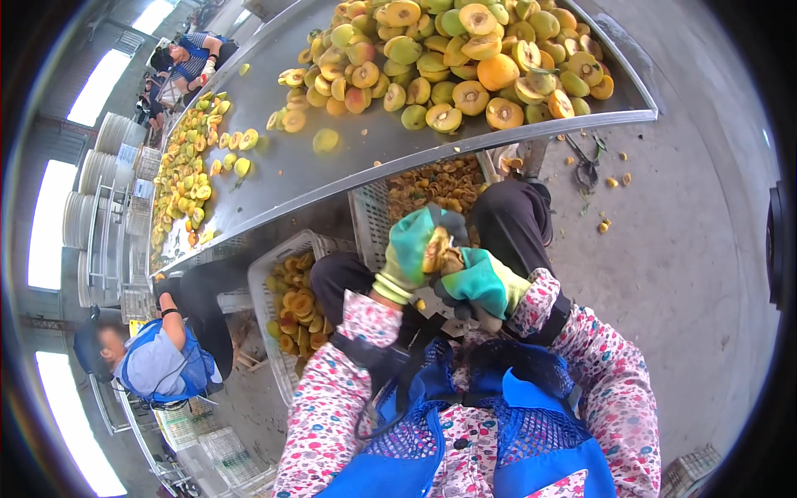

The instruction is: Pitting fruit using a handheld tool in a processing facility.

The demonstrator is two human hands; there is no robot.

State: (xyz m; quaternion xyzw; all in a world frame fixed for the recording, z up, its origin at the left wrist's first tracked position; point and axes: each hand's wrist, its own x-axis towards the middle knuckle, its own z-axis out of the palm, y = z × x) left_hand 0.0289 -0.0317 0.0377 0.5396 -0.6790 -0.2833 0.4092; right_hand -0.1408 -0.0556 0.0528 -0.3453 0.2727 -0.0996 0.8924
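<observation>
Steady the fingers of the left hand (413, 241), which grasp the cut fruit (434, 250) at the bench's (286, 170) six o'clock, bracing the right hand (484, 286) (whose grip I cannot tell) closely alongside.

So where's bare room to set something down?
The table is mostly bare between the big fruit pile and smaller left heap, apart from a few stray pieces. Floor beyond the right sleeve is open too. Both heaps and the fruit crates are crowded.
</observation>
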